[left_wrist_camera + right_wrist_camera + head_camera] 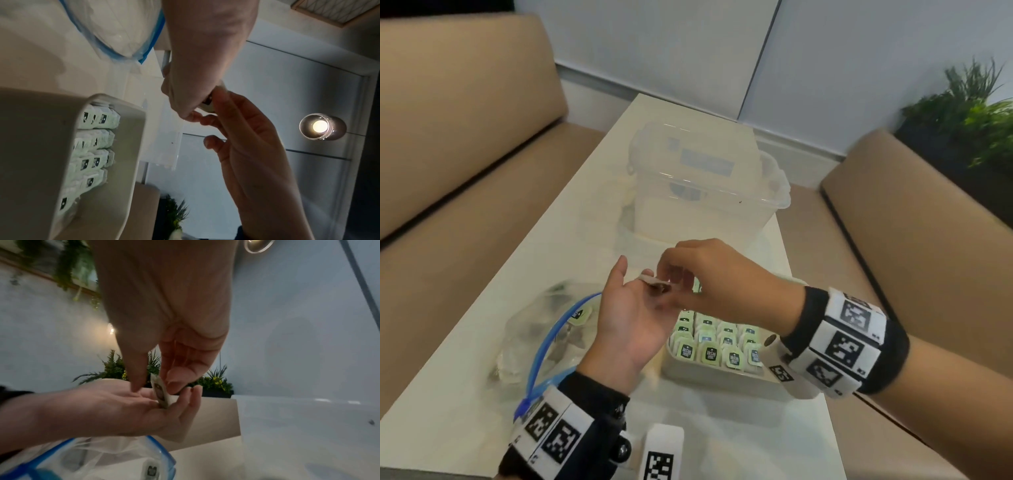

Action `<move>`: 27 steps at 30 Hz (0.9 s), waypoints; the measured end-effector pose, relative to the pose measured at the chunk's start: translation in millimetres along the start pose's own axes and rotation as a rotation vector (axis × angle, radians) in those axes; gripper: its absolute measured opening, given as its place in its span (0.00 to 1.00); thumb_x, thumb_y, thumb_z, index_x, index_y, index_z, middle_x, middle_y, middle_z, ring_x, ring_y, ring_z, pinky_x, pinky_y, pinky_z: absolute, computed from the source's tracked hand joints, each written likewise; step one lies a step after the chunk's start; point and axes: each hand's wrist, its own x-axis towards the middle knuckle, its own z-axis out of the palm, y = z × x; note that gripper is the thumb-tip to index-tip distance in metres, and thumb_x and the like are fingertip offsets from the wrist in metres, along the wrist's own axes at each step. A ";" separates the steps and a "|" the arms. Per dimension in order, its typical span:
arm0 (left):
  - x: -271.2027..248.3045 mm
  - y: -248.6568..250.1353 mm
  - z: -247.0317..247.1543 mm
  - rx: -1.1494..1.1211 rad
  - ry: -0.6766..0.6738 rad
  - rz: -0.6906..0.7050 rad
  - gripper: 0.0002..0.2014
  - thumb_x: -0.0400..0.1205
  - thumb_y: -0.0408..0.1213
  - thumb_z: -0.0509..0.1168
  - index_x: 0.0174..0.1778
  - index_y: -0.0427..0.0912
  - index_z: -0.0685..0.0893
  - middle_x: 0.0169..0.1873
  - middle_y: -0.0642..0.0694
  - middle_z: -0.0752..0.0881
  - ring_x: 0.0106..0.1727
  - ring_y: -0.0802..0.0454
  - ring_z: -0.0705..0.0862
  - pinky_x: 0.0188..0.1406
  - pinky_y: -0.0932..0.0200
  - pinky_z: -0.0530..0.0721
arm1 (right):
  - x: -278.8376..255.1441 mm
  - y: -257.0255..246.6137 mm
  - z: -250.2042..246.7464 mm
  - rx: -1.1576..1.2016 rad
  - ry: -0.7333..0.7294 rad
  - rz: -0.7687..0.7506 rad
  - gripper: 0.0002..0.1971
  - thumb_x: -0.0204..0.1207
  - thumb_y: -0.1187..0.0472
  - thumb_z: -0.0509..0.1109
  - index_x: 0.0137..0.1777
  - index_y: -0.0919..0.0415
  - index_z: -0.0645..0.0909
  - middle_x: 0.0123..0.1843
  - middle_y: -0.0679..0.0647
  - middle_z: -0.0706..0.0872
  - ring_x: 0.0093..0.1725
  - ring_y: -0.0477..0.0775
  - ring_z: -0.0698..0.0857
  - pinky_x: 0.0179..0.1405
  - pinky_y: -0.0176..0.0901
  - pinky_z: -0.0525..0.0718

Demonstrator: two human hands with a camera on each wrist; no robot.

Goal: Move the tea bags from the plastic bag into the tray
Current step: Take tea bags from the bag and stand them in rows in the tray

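My left hand (pixel 630 318) is palm up above the gap between bag and tray, its fingers curled under a tea bag (pixel 654 282). My right hand (pixel 705 274) reaches over it and pinches that tea bag (pixel 159 391) between thumb and forefinger. The grey tray (pixel 722 377) stands just right of the left hand, packed with several rows of upright green tea bags (pixel 712 346). To the left lies the clear plastic bag (pixel 534 335) with a blue zip rim, mouth open. One green tea bag (pixel 578 317) shows inside it.
A tall clear plastic container (pixel 688 192) stands on the white table (pixel 482 394) just behind the hands. Tan sofas (pixel 448 171) flank the table on both sides. A green plant (pixel 969 113) sits at the far right.
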 end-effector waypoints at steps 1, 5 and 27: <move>-0.1 -1.1 0.1 -0.001 -0.004 0.005 0.18 0.85 0.55 0.51 0.42 0.42 0.70 0.25 0.42 0.82 0.27 0.47 0.85 0.31 0.60 0.83 | 1.7 2.0 -2.7 -0.022 0.028 -0.002 0.08 0.73 0.57 0.73 0.47 0.62 0.83 0.40 0.53 0.85 0.37 0.49 0.80 0.43 0.50 0.82; -0.4 -2.2 -8.1 0.331 -0.055 0.086 0.27 0.65 0.57 0.75 0.51 0.41 0.83 0.39 0.43 0.85 0.50 0.44 0.86 0.53 0.48 0.84 | 7.8 9.2 -31.8 -0.037 0.070 0.060 0.04 0.72 0.60 0.75 0.42 0.60 0.85 0.33 0.46 0.85 0.35 0.48 0.84 0.43 0.45 0.83; -2.0 1.1 -17.4 0.611 0.048 0.342 0.15 0.76 0.44 0.66 0.57 0.46 0.83 0.53 0.46 0.87 0.52 0.48 0.86 0.49 0.55 0.81 | -51.2 53.1 -41.3 -0.203 -0.398 0.377 0.08 0.72 0.59 0.75 0.51 0.55 0.87 0.46 0.49 0.90 0.42 0.45 0.85 0.51 0.36 0.84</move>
